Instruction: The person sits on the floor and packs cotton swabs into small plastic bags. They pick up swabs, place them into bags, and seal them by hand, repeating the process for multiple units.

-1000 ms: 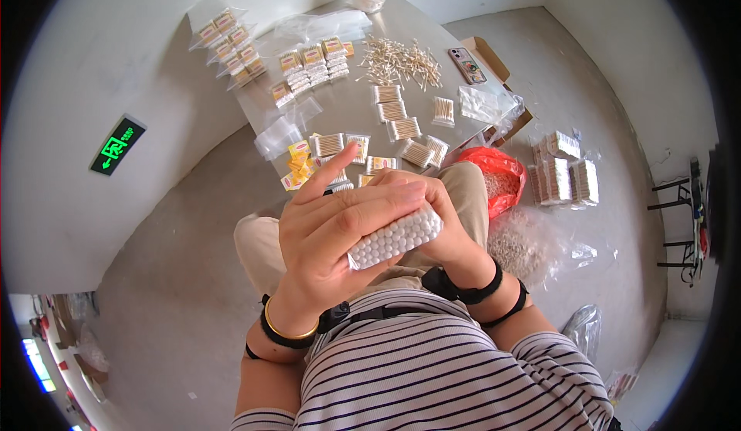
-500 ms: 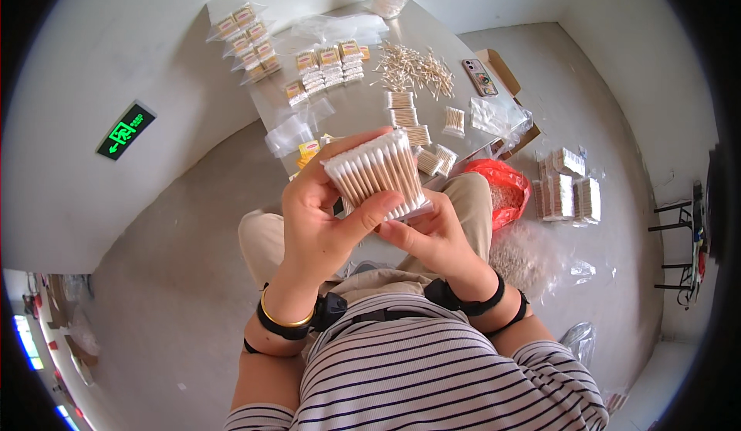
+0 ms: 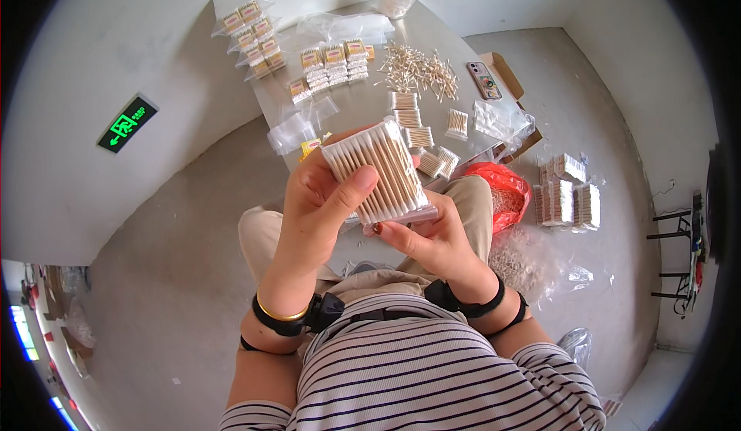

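Both hands raised in front of the chest, above the lap and the near edge of the worktop (image 3: pixel 363 107). Left hand (image 3: pixel 316 207) wraps the left side of a clear pack of cotton swabs (image 3: pixel 378 170), thumb pressed across its front face, fingers behind. Right hand (image 3: pixel 428 238) supports the pack from below, fingertips at its lower edge. Pack held tilted, swab sticks running roughly up and down, white tips at both ends.

On the worktop beyond the pack: loose pile of cotton swabs (image 3: pixel 417 67) near the far right side; a phone (image 3: pixel 484 81) just beside that pile; several small bundles of swabs (image 3: pixel 413 126) in the middle; filled packs in rows (image 3: pixel 332 62) at the far left, some spilling over the edge in clear bags (image 3: pixel 251 26).

Floor to the right: red plastic bag (image 3: pixel 502 188) beside the knee, stacked packs (image 3: pixel 567 196) further out, cardboard box (image 3: pixel 513 84) against the worktop. Black bands on both wrists, gold bangle on the left.
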A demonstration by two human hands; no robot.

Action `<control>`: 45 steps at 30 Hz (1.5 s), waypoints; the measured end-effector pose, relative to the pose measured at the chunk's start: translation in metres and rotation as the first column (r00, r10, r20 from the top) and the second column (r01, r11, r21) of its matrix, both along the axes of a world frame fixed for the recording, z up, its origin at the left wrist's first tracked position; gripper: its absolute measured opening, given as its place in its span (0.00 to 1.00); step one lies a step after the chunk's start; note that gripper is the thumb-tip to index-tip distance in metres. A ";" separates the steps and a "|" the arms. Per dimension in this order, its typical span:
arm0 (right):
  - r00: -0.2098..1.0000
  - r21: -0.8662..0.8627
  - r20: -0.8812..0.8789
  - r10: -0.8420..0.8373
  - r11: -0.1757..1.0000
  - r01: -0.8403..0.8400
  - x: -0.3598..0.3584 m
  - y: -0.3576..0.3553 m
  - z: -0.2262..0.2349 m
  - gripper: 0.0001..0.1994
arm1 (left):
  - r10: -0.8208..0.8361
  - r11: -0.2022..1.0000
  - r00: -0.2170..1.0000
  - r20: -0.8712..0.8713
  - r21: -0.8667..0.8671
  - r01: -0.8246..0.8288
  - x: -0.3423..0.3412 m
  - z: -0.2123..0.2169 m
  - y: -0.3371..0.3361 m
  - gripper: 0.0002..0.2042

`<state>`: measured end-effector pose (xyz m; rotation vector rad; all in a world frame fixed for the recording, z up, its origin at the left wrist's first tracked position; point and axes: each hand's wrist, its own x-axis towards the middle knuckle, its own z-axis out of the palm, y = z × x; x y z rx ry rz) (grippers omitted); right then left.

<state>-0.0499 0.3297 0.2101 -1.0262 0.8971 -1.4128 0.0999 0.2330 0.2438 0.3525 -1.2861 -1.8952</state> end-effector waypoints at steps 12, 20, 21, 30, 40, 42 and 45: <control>0.997 -0.023 0.070 0.009 1.000 -0.007 0.000 -0.002 -0.002 0.10 | 0.079 0.995 0.994 0.077 -0.067 -0.074 0.000 -0.009 -0.004 0.22; 0.968 -0.057 0.246 0.055 0.998 -0.042 -0.011 -0.002 -0.015 0.07 | 0.116 0.993 0.993 -0.032 -0.014 -0.116 0.000 -0.012 -0.002 0.20; 0.963 -0.039 0.267 0.046 0.999 -0.037 -0.012 -0.002 -0.015 0.07 | 0.127 0.992 0.992 -0.027 -0.018 -0.128 0.000 -0.012 -0.002 0.20; 0.973 0.005 0.231 0.009 1.000 -0.010 -0.007 -0.002 -0.009 0.09 | 0.235 0.966 0.971 0.031 -0.116 -0.230 -0.001 -0.002 0.003 0.27; 0.993 -0.106 0.105 -0.050 0.993 0.061 -0.004 0.002 -0.012 0.08 | 0.264 0.962 0.964 0.014 -0.073 -0.262 0.003 -0.004 0.005 0.27; 0.995 -0.125 0.007 -0.098 0.987 0.099 -0.005 0.003 -0.012 0.09 | 0.241 0.970 0.970 -0.022 -0.034 -0.242 0.004 -0.006 0.005 0.27; 0.977 -0.119 -0.018 -0.213 0.971 0.209 -0.003 0.001 -0.001 0.06 | 0.230 0.972 0.970 -0.072 -0.038 -0.233 0.006 -0.009 0.005 0.28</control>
